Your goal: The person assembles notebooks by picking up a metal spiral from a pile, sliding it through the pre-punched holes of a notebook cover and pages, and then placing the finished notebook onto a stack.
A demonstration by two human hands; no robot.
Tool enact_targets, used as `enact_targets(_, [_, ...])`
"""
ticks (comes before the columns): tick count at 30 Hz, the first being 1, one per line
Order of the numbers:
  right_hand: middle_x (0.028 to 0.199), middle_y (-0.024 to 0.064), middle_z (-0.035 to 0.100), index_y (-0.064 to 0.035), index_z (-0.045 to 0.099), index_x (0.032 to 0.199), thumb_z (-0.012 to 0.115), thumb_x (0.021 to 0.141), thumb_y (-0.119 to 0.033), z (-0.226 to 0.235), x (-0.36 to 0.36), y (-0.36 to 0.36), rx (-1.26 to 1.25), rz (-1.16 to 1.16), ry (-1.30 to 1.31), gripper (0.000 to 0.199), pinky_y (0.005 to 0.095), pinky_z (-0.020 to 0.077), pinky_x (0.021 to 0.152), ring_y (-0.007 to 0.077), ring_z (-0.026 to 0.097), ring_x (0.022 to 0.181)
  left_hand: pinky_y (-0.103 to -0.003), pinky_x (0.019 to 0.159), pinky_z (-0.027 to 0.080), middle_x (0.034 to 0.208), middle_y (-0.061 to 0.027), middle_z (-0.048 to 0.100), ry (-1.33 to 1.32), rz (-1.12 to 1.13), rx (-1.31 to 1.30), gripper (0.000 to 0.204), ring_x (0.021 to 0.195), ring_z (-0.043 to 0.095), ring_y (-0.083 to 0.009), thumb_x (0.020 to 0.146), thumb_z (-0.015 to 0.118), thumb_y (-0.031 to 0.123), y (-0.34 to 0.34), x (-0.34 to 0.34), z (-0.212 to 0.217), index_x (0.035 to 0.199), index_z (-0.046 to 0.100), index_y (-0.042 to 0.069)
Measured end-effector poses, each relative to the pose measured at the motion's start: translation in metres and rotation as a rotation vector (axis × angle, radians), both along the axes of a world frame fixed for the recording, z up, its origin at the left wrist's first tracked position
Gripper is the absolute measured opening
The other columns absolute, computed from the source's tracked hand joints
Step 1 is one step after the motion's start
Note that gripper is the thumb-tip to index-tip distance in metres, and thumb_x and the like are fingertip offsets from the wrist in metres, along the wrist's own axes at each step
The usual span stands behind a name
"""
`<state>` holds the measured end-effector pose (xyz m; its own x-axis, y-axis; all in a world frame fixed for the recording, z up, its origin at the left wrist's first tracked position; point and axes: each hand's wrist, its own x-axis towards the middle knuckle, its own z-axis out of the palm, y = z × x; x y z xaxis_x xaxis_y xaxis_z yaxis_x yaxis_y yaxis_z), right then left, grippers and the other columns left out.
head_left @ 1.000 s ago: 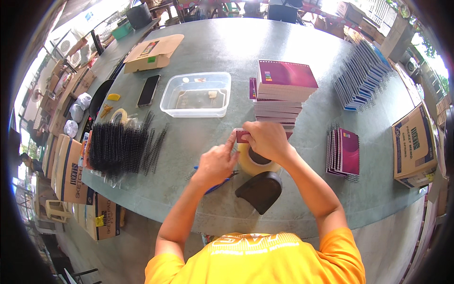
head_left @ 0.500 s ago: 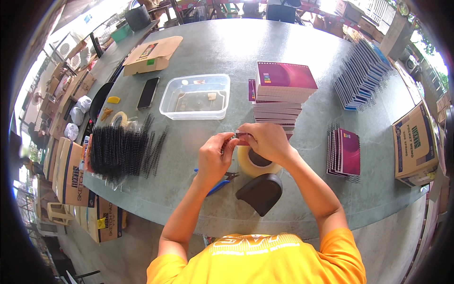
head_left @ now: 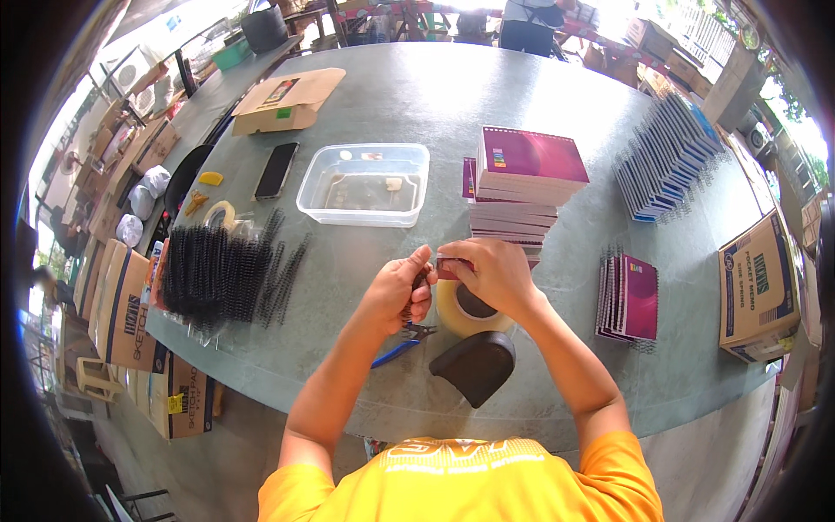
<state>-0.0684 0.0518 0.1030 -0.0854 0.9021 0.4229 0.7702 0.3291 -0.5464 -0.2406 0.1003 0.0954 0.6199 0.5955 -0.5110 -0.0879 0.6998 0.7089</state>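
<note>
My left hand (head_left: pixel 402 289) is closed around a dark spiral binding coil (head_left: pixel 426 277), mostly hidden by the fingers. Right beside it, my right hand (head_left: pixel 494 271) pinches the edge of a maroon notebook (head_left: pixel 448 269), its body largely covered by the hand. The two hands nearly meet over the table, in front of a tall stack of maroon notebooks (head_left: pixel 532 158). Beneath my right hand lies a big roll of clear tape (head_left: pixel 452 315). Blue-handled pliers (head_left: pixel 398 352) rest below my left hand, and a black rounded block (head_left: pixel 477 367) sits nearer me.
Black spiral coils (head_left: pixel 209 274) are heaped on the left. A clear plastic tub (head_left: pixel 364 213), a phone (head_left: pixel 277 170) and an opened carton (head_left: pixel 291 103) stand beyond. To the right are coil-bound maroon notebooks (head_left: pixel 639 300), blue notebooks (head_left: pixel 670 161) and a cardboard box (head_left: pixel 761 283).
My left hand has turned, its fingers now curled in with the thumb on top. My right hand keeps its pinch on the notebook. The whole view has shifted slightly.
</note>
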Motion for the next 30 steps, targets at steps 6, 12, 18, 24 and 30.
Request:
enact_targets(6, [0.076, 0.005, 0.066, -0.0116, 0.067, 0.091, 0.062, 0.08, -0.022, -0.004, 0.0, 0.001, 0.042, 0.022, -0.036, 0.016, 0.0376, 0.0477, 0.057, 0.0266, 0.064, 0.069, -0.023, 0.032, 0.026, 0.047, 0.0053, 0.031, -0.219, -0.071, -0.317, 0.045, 0.035, 0.035, -0.0085, 0.095, 0.045, 0.049, 0.017, -0.009, -0.015, 0.072, 0.046, 0.01])
enact_targets(12, [0.075, 0.0037, 0.065, -0.0139, 0.065, 0.096, 0.061, 0.081, -0.02, -0.014, 0.007, 0.0, 0.028, -0.009, -0.153, 0.017, 0.0389, 0.0472, 0.057, 0.0276, 0.063, 0.068, -0.031, 0.05, 0.044, 0.059, -0.0044, 0.046, 0.333, -0.04, 1.096, 0.029, 0.052, 0.05, -0.0187, 0.089, 0.061, 0.033, 0.014, -0.006, -0.012, 0.095, 0.055, 0.005])
enact_targets(18, [0.078, 0.0061, 0.065, -0.012, 0.062, 0.099, 0.062, 0.079, -0.015, -0.005, -0.004, 0.004, 0.082, 0.008, -0.13, 0.02, 0.0398, 0.0481, 0.06, 0.0283, 0.062, 0.07, -0.032, 0.068, 0.049, 0.076, -0.0099, 0.062, 0.497, -0.16, 1.426, 0.026, 0.071, 0.061, -0.0193, 0.084, 0.068, 0.024, 0.02, -0.03, 0.018, 0.101, 0.064, 0.004])
enact_targets(24, [0.08, 0.0068, 0.061, -0.0083, 0.057, 0.093, 0.067, 0.077, -0.017, -0.012, -0.006, 0.006, 0.103, 0.043, -0.041, 0.021, 0.0384, 0.0466, 0.061, 0.0278, 0.061, 0.072, -0.031, 0.066, 0.049, 0.085, -0.0104, 0.063, 0.548, -0.177, 1.405, 0.025, 0.076, 0.061, -0.0169, 0.083, 0.069, 0.02, 0.026, -0.033, 0.013, 0.101, 0.065, 0.004])
enact_targets(30, [0.098, 0.0116, 0.052, -0.0113, 0.05, 0.106, 0.065, 0.079, -0.012, -0.007, -0.001, 0.0, 0.117, 0.019, 0.04, 0.032, 0.0364, 0.0483, 0.068, 0.0302, 0.059, 0.086, -0.028, 0.08, 0.049, 0.106, -0.0143, 0.063, 0.575, -0.4, 1.254, 0.041, 0.093, 0.062, -0.0213, 0.086, 0.067, 0.026, 0.034, -0.025, 0.017, 0.121, 0.058, 0.008])
